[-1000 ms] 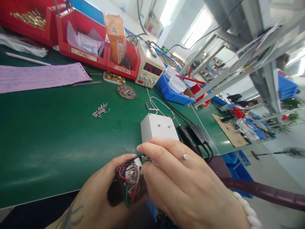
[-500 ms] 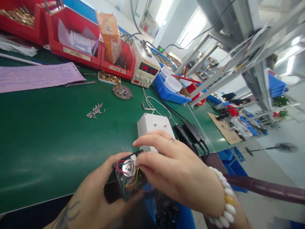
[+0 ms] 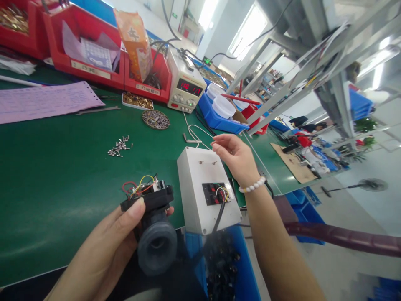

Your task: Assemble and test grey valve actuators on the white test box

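My left hand (image 3: 115, 225) grips a black wired module (image 3: 150, 198), thumb on top and fingers beneath. Red, yellow and other thin wires loop over its upper side around metal parts. A flared, dark round cup (image 3: 158, 242) with a hole in its middle points down toward me. My right hand (image 3: 236, 156) is raised past the far right edge of a light grey box (image 3: 192, 188), its fingers bent and slightly apart, with nothing visible in them. Two small toggle switches (image 3: 201, 162) and a black terminal panel (image 3: 216, 193) with wires and a thick black cable are on the box.
A power supply (image 3: 186, 85) with red digits stands behind the box, beside red bins (image 3: 87, 62). Loose screws (image 3: 119, 146), a round dish of small parts (image 3: 156, 119) and a pink sheet (image 3: 46, 100) lie leftward. Below is a blue bin (image 3: 247, 267) of black parts.
My right hand has left the module's wires and moved up and right beyond the box. My left hand has shifted left and tilted the module, bringing its round cup into view.
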`<state>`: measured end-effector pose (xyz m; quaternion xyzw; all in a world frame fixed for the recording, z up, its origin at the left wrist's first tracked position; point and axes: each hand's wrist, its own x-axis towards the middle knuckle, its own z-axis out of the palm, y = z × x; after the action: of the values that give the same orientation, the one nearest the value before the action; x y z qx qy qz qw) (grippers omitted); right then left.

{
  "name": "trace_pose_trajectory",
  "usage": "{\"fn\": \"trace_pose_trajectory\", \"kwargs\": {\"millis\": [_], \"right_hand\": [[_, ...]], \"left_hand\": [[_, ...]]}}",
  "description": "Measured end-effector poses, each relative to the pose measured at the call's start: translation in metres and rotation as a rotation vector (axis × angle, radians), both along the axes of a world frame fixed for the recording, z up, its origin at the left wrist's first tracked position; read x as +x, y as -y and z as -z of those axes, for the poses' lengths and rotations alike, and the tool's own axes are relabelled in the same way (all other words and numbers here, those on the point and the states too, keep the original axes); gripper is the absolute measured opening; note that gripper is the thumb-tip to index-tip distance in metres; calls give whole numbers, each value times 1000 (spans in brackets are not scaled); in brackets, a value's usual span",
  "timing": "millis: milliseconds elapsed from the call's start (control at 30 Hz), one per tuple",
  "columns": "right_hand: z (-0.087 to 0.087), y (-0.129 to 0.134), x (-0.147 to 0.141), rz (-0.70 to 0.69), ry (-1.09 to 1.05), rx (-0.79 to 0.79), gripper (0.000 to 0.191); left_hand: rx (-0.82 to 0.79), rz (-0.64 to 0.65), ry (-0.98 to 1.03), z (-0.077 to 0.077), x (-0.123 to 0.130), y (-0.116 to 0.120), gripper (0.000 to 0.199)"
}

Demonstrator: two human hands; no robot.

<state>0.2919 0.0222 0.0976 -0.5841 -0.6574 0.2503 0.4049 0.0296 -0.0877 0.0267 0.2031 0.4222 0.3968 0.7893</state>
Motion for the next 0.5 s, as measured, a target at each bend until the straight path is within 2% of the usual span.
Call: {"fn": "trace_pose_trajectory", "kwargs": {"millis": [100,167,300,500], "right_hand": [[27,-10,4,-50,-20,-99,30],[36,-9,1,-66,-29,-124,30],[37,-4,-4,-65,-17,-128,28],[36,-3,-4,-41,12,-100,23]], "left_hand": [[-90,-20,137,2,0,-1,45],[-133,-26,162,3,1,1,47],[-190,-43,144,6,0,6,54],[-177,-52,168,11,-1,8,49]]}}
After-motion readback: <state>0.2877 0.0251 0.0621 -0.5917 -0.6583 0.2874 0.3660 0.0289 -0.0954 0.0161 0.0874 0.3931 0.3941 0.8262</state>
